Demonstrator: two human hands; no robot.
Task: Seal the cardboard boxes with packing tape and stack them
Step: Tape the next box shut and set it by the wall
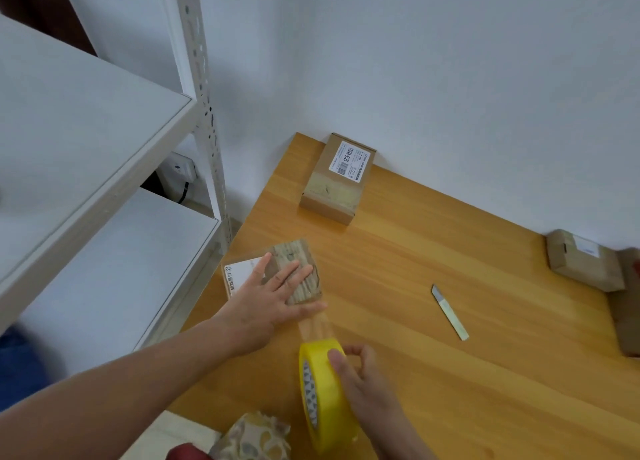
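Head view: left hand (270,295), fingers spread flat, presses small brown cardboard box (294,251) at left edge of orange wooden table (450,390). Right hand (363,380), fingers curled, grips yellow packing tape roll (322,407) at table front. Clear tape strip (317,324) runs to box, uncut: sealing probably half done. Labelled brown box (337,182) at table back, plain brown box (581,260) at table right; stacking not begun.

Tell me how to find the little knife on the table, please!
Look at the wooden table against the white wall. On its bare middle, to the right of the yellow tape roll, lies a thin knife. It is the only flat, silvery strip there; its neighbours are brown cardboard boxes.
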